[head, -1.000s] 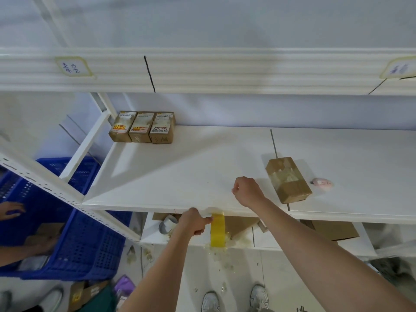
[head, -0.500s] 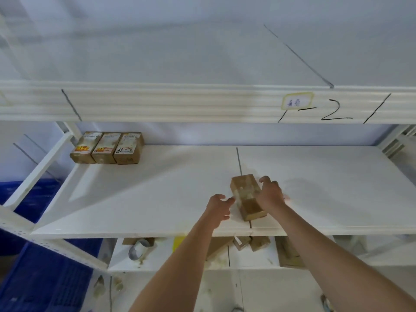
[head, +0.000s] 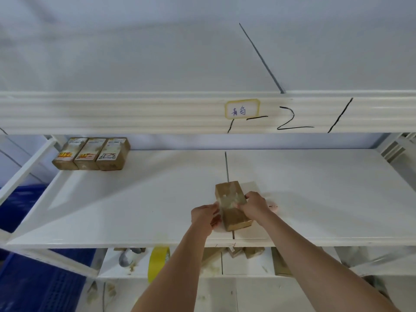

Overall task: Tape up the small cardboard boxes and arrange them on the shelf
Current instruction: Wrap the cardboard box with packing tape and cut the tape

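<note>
A small brown cardboard box (head: 234,218) with clear tape across its top lies on the white shelf board (head: 157,199), near the front edge at the middle seam. My left hand (head: 204,216) grips its left side, fingers curled against the box. My right hand (head: 255,207) grips its right side, thumb on the taped top. Three taped boxes with labels (head: 91,153) stand side by side at the shelf's back left corner. A yellow tape roll (head: 157,260) sits on the lower shelf, partly behind my left forearm.
A small pink object (head: 272,207) lies on the shelf just right of my right hand. The upper shelf beam (head: 135,113) carries a handwritten label. More cardboard pieces (head: 252,252) and a grey roll (head: 128,256) lie on the lower shelf. A blue crate (head: 27,289) stands at the lower left.
My left hand let go of the yellow tape roll below and rose to the box. My right hand moved onto the box too; both now hold it. My view shifted right.
</note>
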`<state>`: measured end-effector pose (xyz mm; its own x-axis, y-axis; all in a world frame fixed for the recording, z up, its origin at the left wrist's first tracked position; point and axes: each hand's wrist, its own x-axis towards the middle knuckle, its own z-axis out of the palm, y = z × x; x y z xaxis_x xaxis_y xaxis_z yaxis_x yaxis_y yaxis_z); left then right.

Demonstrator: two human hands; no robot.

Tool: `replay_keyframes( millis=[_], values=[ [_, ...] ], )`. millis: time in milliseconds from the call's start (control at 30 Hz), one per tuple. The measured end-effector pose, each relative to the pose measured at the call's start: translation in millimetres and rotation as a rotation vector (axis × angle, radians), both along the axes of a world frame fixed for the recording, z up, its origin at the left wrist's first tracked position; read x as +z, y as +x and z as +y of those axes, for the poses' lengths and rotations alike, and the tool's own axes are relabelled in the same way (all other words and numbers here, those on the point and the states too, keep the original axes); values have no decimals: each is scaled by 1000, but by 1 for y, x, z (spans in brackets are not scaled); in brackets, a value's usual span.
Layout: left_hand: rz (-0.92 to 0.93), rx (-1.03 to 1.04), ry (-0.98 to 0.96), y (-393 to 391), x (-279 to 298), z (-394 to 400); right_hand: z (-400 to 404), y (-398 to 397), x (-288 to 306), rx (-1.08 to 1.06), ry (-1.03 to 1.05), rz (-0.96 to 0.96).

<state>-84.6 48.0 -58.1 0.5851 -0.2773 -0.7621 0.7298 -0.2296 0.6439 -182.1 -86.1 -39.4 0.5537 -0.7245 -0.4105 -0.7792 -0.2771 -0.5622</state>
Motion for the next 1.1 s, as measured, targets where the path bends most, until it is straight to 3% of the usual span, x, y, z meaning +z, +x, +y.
replay_keyframes(
  millis=[567, 967, 1100],
  values=[
    [287, -29, -38, 4, -3, 8, -12, -3, -4, -51, 166, -83],
    [214, -63, 56, -1, -3, 1, -15, 1, -8, -47, 175, -49],
    [131, -49, 200, -3, -5, -4, -14, 1, -7, -50, 157, -38]
  ],
)
